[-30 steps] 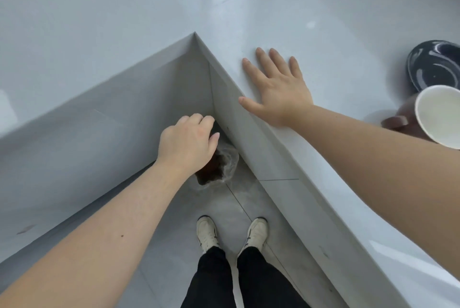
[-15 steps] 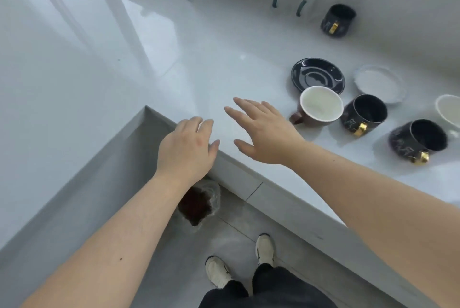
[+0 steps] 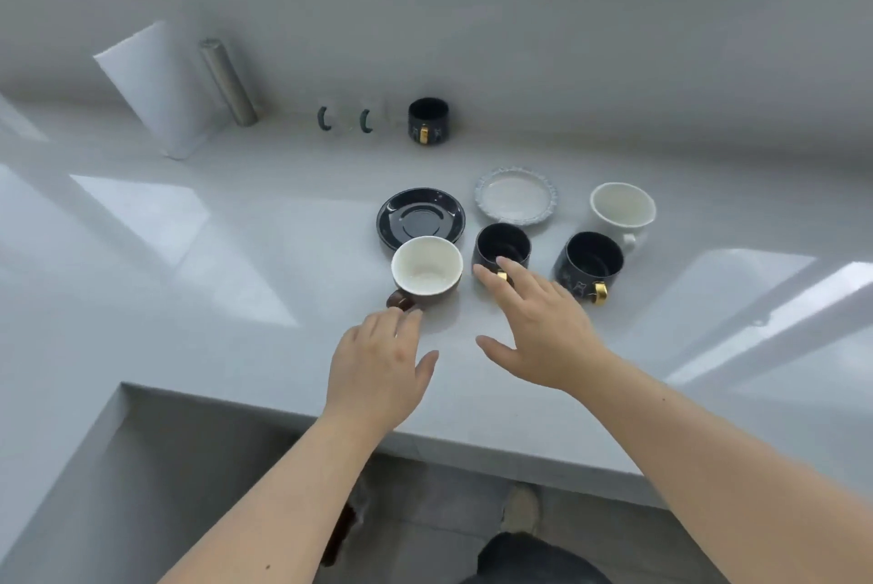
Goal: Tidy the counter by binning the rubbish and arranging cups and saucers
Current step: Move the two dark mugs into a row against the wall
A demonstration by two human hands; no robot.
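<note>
No rubbish on the tabletop (image 3: 236, 281), so cups and saucers are what's left; left hand (image 3: 378, 371) nears the brown cup (image 3: 425, 274), right hand (image 3: 538, 323) the black cup (image 3: 501, 248), both grips spread, empty

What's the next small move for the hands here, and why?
Probably close the left hand on the brown cup by its handle and lift it onto the black saucer right behind it. Both hands are open and empty, and the left hand's fingertips are nearly at that handle.
</note>
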